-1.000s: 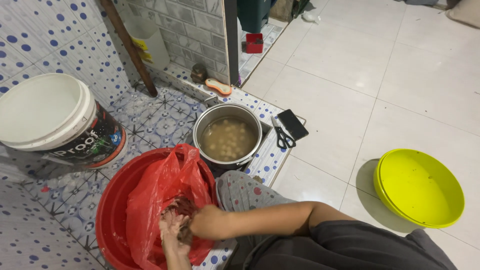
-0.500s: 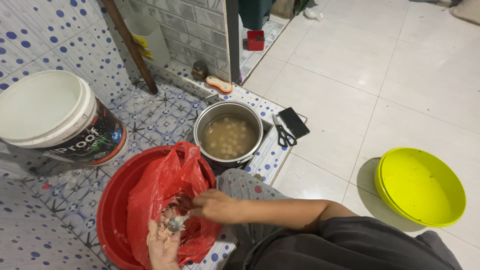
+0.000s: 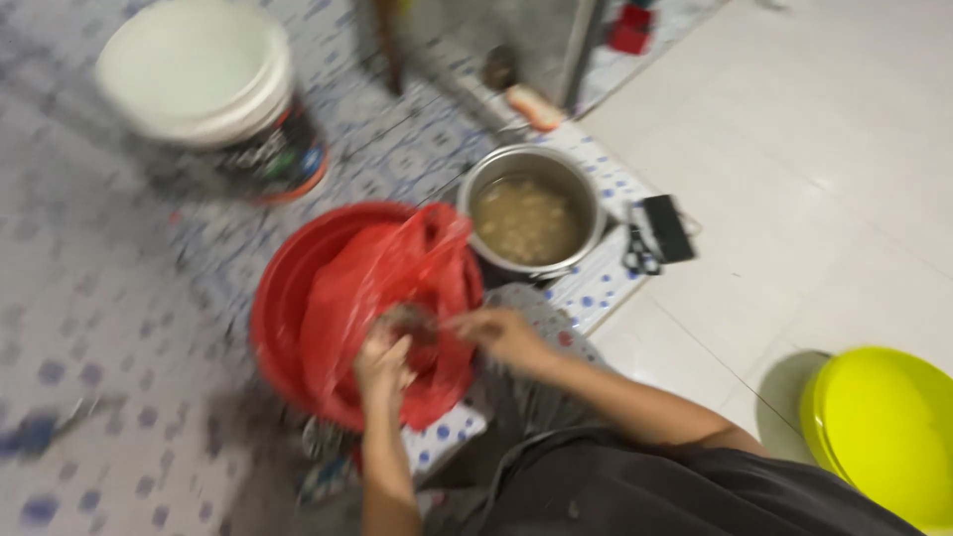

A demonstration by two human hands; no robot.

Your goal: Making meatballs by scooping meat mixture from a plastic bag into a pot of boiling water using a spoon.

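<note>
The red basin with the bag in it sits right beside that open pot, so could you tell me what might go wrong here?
1. The metal pot of murky liquid touches the red basin; a nudge could slop it.
2. Both hands, left hand and right hand, work a small dark item over the red plastic bag; it may drop.

I sit on a floor (image 3: 119,328) of pale tiles with blue dots. To my right the floor turns to big plain white tiles (image 3: 794,149). It all looks blurry.
</note>
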